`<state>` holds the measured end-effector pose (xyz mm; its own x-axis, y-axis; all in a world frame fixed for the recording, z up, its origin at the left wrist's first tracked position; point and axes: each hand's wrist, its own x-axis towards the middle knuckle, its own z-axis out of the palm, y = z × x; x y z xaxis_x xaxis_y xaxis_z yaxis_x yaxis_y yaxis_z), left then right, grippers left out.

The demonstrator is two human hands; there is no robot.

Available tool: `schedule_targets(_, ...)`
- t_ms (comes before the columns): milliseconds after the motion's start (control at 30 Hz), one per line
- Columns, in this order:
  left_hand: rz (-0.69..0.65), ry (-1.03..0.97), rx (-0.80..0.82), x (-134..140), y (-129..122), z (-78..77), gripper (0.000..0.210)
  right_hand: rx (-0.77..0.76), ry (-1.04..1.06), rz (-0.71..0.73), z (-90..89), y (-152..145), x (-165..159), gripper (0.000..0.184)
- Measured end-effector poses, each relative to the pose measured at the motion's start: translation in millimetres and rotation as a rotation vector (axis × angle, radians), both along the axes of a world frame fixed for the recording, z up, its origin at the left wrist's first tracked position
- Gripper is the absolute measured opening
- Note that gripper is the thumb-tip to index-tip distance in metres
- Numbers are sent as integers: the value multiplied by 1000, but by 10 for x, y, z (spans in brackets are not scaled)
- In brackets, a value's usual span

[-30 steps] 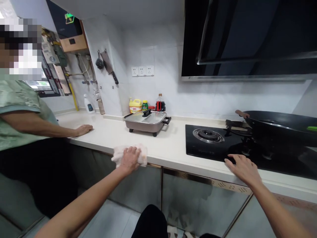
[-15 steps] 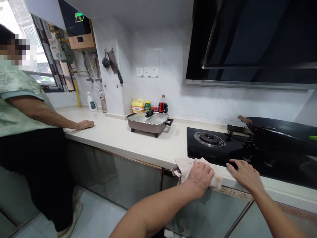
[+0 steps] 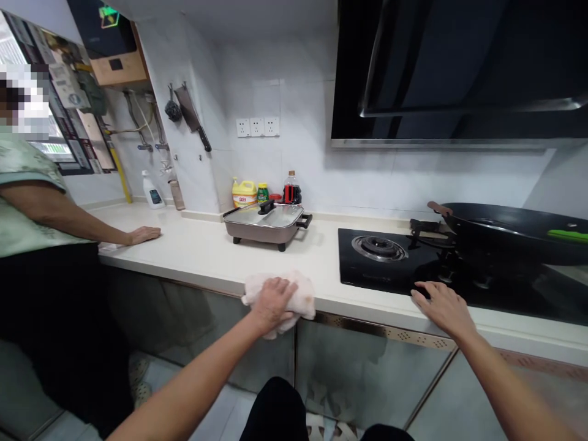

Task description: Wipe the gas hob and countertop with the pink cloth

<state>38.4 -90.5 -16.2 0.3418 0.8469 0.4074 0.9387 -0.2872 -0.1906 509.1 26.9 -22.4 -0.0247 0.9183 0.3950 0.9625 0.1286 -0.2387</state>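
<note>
My left hand point(image 3: 272, 304) presses a pale pink cloth point(image 3: 301, 293) against the front edge of the white countertop point(image 3: 202, 263), below the electric pan. Part of the cloth hangs over the edge. To the right, my right hand point(image 3: 444, 308) rests with fingers spread at the front rim of the black gas stove point(image 3: 367, 275); nothing is in it. The electric pan point(image 3: 264, 231), brown with a glass lid and black feet, stands on the counter beyond my left hand.
A wok point(image 3: 509, 233) sits on the stove's right burner beneath the range hood point(image 3: 436, 73). Yellow detergent point(image 3: 244, 195) and a dark sauce bottle point(image 3: 291, 188) stand against the wall. A cleaver point(image 3: 190, 113) hangs at left. Another person's hand point(image 3: 144, 235) lies on the counter.
My left hand has slid the cloth leftward along the counter edge, from beside the stove to below the electric pan. My right hand stays at the stove's front. The view has shifted a little.
</note>
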Motion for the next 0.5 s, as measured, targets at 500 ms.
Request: schedule_targets(500, 406, 72, 21, -1425, -277, 220, 60, 27, -16, -6, -27, 13, -56, 57)
